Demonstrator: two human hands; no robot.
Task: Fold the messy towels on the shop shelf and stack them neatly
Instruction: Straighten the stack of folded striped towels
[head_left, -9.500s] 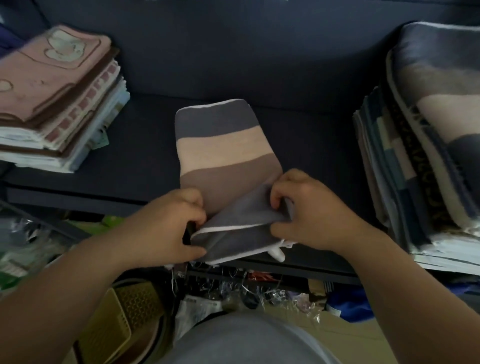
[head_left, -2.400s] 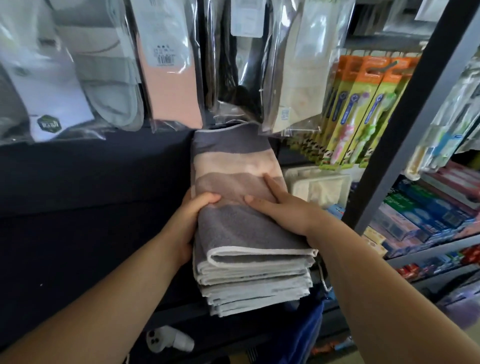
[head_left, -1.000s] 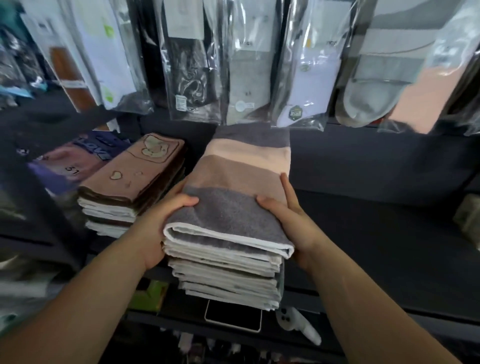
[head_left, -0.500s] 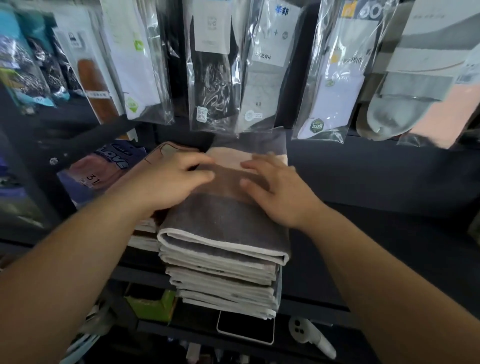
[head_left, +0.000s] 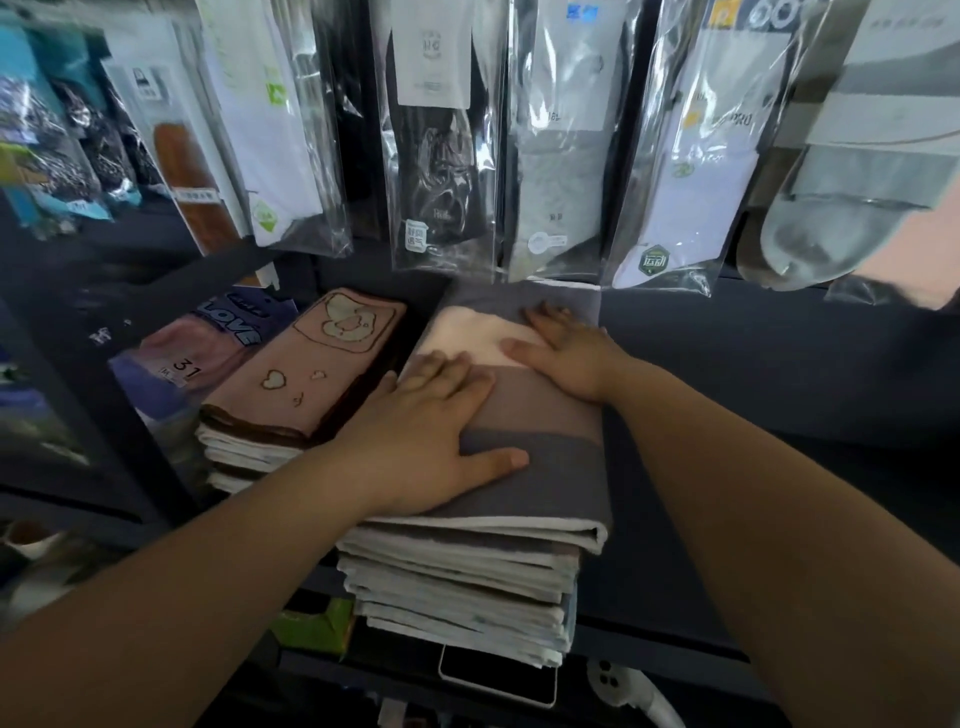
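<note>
Pressing the folded towel flat on its stack

Both my palms lie flat, fingers spread, gripping nothing: left hand near the front edge, right hand farther back on the grey, brown and cream striped folded towel. It tops the towel stack on the dark shelf, long axis running away from me.

a row of clear plastic sock packets hangs along the back, above the dark shelf. one packet holds a black pair, the next a grey pair, another a white pair with a green hexagonal label. at far right hangs a packet with a pale grey sock. below the shelf's front edge lie a dark phone-like slab, a white controller-like object and a green box.
</note>
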